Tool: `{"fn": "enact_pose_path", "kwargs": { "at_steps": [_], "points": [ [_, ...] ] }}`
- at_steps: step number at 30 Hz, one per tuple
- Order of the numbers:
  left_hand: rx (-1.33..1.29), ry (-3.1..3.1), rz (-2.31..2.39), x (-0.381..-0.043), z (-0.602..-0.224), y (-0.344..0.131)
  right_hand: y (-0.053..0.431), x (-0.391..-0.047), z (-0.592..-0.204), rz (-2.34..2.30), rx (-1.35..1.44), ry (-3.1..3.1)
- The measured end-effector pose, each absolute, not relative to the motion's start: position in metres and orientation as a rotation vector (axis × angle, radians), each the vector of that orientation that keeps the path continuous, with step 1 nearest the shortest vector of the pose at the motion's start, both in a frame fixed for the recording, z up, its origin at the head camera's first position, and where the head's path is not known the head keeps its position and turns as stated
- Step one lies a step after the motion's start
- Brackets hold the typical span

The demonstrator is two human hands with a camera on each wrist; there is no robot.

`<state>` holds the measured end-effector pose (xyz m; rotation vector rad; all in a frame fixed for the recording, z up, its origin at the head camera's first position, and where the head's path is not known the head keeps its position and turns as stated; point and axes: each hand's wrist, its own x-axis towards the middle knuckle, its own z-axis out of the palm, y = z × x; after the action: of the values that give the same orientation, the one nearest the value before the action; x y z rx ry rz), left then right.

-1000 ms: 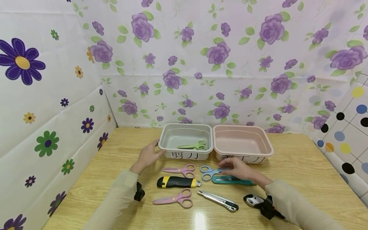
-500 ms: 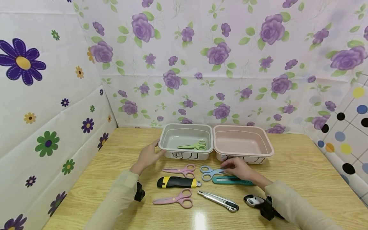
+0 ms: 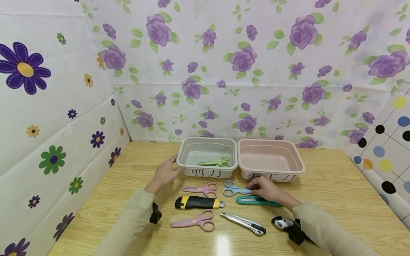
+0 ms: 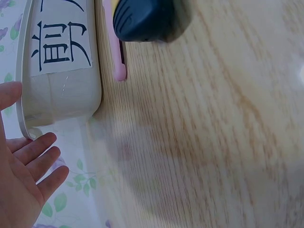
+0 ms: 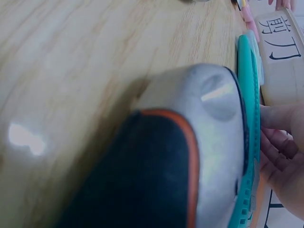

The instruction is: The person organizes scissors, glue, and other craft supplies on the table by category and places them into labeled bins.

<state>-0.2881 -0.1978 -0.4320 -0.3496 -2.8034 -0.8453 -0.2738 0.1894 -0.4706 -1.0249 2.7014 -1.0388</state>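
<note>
My right hand pinches the blade end of blue scissors, whose ring handles point left. In the right wrist view the teal box cutter hides most of these scissors. That cutter lies just in front of the hand on the table. At the left corner of the grey bin, my left hand touches the rim. The left wrist view shows its thumb at the front rim and relaxed fingers round the side. Green scissors lie inside this bin.
A pink bin stands against the grey one. On the table lie pink scissors, a second pink pair, a black-and-yellow utility knife, a silver box cutter and a silver-and-black knife under the right wrist.
The blue scissors have turned slightly, their handles shifting away from me, as the right fingers pinch their blades. The left hand has not moved.
</note>
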Motion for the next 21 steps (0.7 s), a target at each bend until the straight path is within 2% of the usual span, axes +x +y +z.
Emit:
{"fn": "enact_pose_path", "kwargs": {
  "at_steps": [21],
  "points": [
    [-0.353,-2.780,-0.857,-0.2867,-0.4322,-0.1965,0.1888,-0.2740,-0.4673,-1.095,-1.017,2.648]
  ]
}}
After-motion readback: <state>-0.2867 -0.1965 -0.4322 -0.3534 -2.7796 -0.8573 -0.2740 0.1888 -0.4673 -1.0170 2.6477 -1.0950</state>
